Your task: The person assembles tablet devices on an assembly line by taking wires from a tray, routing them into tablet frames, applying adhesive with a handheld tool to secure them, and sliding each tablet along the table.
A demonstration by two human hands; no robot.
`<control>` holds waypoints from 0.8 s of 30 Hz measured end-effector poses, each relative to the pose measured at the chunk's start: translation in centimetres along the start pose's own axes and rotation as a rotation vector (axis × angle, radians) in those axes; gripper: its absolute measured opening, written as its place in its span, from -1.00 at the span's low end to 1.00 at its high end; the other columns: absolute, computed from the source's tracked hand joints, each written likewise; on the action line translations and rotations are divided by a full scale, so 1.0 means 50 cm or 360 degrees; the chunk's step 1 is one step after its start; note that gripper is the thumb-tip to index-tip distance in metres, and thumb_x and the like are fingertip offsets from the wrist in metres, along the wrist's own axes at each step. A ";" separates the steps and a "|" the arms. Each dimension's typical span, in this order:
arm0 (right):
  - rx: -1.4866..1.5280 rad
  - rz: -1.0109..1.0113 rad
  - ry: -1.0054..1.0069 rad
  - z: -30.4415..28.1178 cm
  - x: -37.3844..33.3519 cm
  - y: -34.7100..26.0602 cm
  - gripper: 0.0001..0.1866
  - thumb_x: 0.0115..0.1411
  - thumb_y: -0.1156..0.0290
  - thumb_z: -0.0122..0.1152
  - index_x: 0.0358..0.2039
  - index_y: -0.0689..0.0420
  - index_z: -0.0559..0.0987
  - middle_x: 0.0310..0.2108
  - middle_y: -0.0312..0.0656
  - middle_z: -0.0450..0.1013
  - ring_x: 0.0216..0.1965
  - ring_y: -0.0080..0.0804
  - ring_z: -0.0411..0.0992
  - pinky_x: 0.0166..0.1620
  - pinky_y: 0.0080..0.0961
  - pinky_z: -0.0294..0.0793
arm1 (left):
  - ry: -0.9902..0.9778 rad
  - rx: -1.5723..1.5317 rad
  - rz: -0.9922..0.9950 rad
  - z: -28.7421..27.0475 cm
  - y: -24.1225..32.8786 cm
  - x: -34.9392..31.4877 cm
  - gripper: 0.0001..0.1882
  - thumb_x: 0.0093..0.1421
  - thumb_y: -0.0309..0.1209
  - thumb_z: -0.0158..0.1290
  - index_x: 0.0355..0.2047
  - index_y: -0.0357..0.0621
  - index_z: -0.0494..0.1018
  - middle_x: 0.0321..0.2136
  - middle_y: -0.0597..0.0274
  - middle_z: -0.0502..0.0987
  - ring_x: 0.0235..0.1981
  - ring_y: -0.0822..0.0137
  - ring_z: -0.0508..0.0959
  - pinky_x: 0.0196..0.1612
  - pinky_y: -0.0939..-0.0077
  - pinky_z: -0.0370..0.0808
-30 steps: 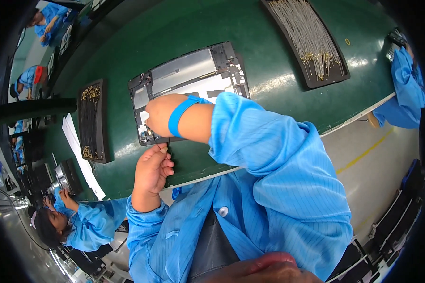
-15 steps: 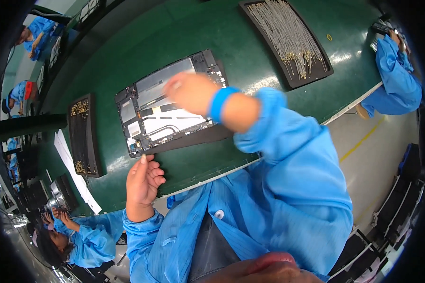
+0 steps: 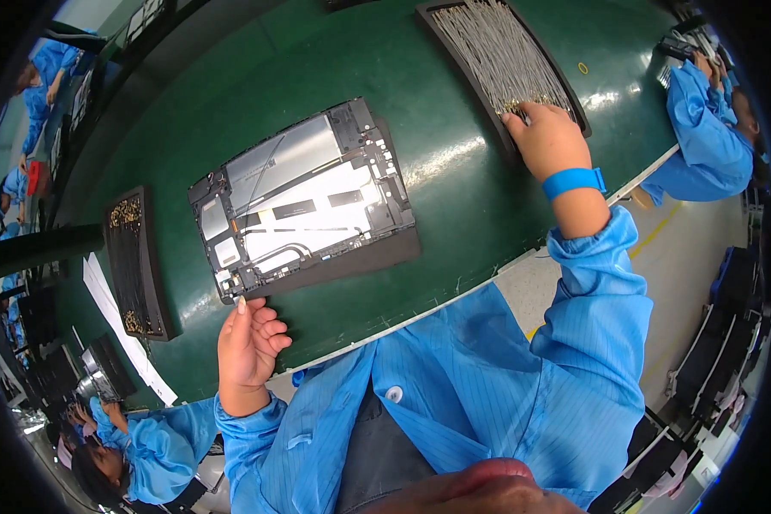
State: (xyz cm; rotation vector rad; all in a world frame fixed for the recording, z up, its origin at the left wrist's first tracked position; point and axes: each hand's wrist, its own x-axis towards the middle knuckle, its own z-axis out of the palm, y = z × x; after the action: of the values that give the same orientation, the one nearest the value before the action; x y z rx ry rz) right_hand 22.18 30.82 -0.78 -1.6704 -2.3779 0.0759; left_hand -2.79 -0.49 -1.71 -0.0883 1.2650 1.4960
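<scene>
An opened flat electronic device (image 3: 295, 197), with a silver plate, white panels and black cables in its frame, lies on a dark mat (image 3: 368, 255). At its near left corner is my left hand (image 3: 250, 343), thumb against the curled fingers in a pinch. Anything between those fingertips is too small to make out. Over to the right, my right hand (image 3: 552, 141), with a blue wristband, has its bent fingers down on the gold ends of many thin grey cables (image 3: 497, 56) in a black tray (image 3: 499, 128). How many cables it grips is hidden.
Another black tray (image 3: 154, 283) with black cables and gold ends stands left of the device. Beside it lies a white paper strip (image 3: 124, 321). A small yellow ring (image 3: 582, 68) is on the green table (image 3: 454, 223). Co-workers in blue sit at both sides.
My right hand has left the space above the device and moved right to the grey cables' ends. My left hand stays at the device's near corner. The whole view has shifted slightly.
</scene>
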 end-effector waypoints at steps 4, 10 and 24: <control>-0.0059 0.0134 -0.0146 0.008 0.002 0.004 -0.70 -0.02 0.19 -0.06 -0.44 0.17 0.47 -0.42 0.01 0.37 -0.37 -0.06 0.33 -0.26 -0.33 0.31 | -0.0001 -0.0001 0.0027 0.003 -0.001 -0.002 -0.71 0.14 -0.29 -0.28 -0.35 -0.29 0.29 -0.54 0.12 0.42 -0.57 0.30 0.47 -0.58 0.46 0.48; 0.0052 0.0170 0.0013 0.010 -0.006 0.004 -0.73 0.00 0.25 -0.11 -0.52 0.17 0.47 -0.50 0.02 0.37 -0.44 -0.03 0.34 -0.32 -0.28 0.32 | 0.0046 0.0053 0.0027 0.002 -0.001 -0.004 -0.72 0.14 -0.30 -0.28 -0.35 -0.29 0.28 -0.55 0.13 0.42 -0.57 0.31 0.47 -0.58 0.47 0.48; 0.0515 0.0381 0.0403 -0.079 -0.088 0.016 -0.68 0.02 0.21 -0.08 -0.49 0.24 0.45 -0.56 0.04 0.36 -0.47 -0.05 0.34 -0.39 -0.38 0.31 | 0.0243 0.0986 0.0158 0.070 -0.022 -0.014 -0.67 0.11 -0.26 -0.19 -0.28 -0.31 0.27 -0.55 0.25 0.34 -0.53 0.47 0.38 -0.49 0.59 0.42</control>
State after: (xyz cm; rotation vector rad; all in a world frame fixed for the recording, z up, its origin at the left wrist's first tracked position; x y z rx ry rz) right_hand 25.19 26.62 2.23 -1.6831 -1.8623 0.2587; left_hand 0.21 1.35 -0.48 0.2765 1.8265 1.1337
